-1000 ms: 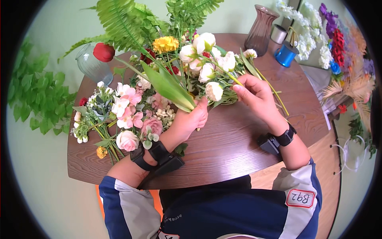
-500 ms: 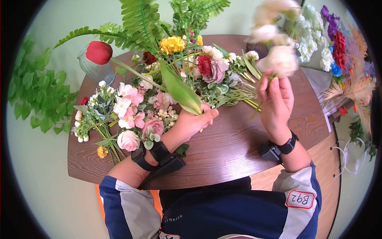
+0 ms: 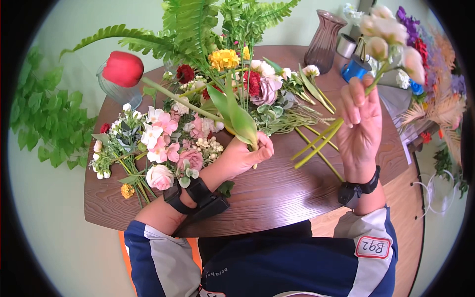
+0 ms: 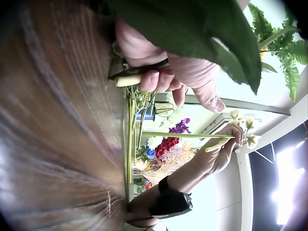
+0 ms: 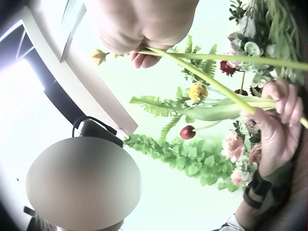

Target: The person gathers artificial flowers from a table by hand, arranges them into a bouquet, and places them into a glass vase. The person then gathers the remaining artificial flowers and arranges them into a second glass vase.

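Observation:
In the head view my left hand (image 3: pixel 247 151) grips a red tulip (image 3: pixel 123 69) by its stem, just below the broad green leaf (image 3: pixel 240 116). In the left wrist view a cut stem end (image 4: pixel 127 81) sticks out past the curled fingers. My right hand (image 3: pixel 361 114), raised over the table's right side, pinches a spray of white flowers (image 3: pixel 388 32) by its stem. The stem's lower ends (image 3: pixel 319 146) slant down leftward from this hand. Behind the tulip leaf rise a yellow flower (image 3: pixel 224 59) and fern fronds (image 3: pixel 190 29).
Pink and white flowers (image 3: pixel 161 143) lie at the table's left. A mauve rose (image 3: pixel 267 89) and a dark red carnation (image 3: pixel 251 83) lie mid-table. At the back stand a clear glass vase (image 3: pixel 126 91), a purplish vase (image 3: pixel 324 42) and a blue spool (image 3: pixel 355 68).
My right hand has lifted the white flowers out of the pile and carried them up and to the right. My left hand has shifted slightly right and down, with the tulip still held.

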Demonstrator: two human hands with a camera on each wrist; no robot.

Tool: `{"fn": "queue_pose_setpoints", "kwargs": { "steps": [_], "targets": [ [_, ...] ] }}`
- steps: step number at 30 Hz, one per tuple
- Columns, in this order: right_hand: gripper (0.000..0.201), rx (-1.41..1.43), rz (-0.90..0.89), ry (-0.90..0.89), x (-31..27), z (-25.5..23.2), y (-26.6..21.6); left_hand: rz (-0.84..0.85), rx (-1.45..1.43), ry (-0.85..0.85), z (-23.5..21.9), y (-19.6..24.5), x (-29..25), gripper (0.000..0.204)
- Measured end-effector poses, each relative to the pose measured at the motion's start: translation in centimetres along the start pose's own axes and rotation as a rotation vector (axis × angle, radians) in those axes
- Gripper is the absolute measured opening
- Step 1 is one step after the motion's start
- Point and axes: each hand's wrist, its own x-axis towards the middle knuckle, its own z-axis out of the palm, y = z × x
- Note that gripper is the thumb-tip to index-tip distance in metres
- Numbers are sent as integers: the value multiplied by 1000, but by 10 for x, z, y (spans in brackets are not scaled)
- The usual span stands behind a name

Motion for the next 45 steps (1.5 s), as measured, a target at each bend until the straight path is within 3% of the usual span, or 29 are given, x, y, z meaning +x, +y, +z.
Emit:
{"fn": "queue_pose_setpoints", "kwargs": {
  "steps": [4, 11, 13, 17, 21, 23, 26, 28, 31, 32, 34, 36, 38, 39, 40, 42, 43, 45],
  "targets": [
    [23, -90, 28, -30, -5, 1, 17, -17, -7, 15, 2, 1, 0, 41],
    [16, -244, 227, -182, -28, -2, 60, 26, -5, 34, 5, -2, 2, 47],
    [16, -280, 345, -204, -33, 1, 65, 224, -59, 53, 8, -4, 6, 36],
    [17, -250, 476, -207, -39, -4, 78, 157, -2, 12, 2, -10, 2, 33],
    [19, -332, 410, -272, -36, -6, 77, 189, 12, 42, 5, -5, 4, 28],
    [22, -261, 314, -215, -34, -2, 72, 203, 10, 40, 8, -3, 4, 27],
    [24, -156, 374, -156, -28, 2, 59, 104, -23, 39, 10, 1, 2, 23],
    [23, -134, 323, -156, -28, 4, 61, 111, 138, -19, 10, 5, 3, 25],
    [21, -526, 341, -112, -33, 10, 63, -30, 142, 8, 6, -1, -1, 30],
    [21, -524, 342, -110, -34, 10, 63, -32, 141, 8, 5, -2, -3, 30],
    [20, -796, 359, -233, -33, 9, 63, -197, 292, 32, 4, 1, -4, 37],
    [19, -821, 379, -220, -31, 14, 56, -113, 250, -28, 7, 7, 0, 35],
    [19, -752, 706, -133, -26, 26, 45, 52, 161, -137, 11, 13, 4, 32],
    [19, -956, 382, -274, -29, 18, 55, 95, 83, -140, 11, 5, 5, 24],
    [19, -958, 380, -269, -29, 15, 59, 94, 83, -144, 11, 6, 2, 24],
    [19, -1075, 155, -345, -29, 12, 63, -146, -121, -157, 12, 20, -3, 34],
    [18, -1092, 127, -304, -29, 12, 64, -125, -236, -58, 17, 12, -3, 25],
    [18, -1093, 145, -307, -28, 10, 64, -164, -320, -98, 7, 6, -3, 18]
  ]
}}
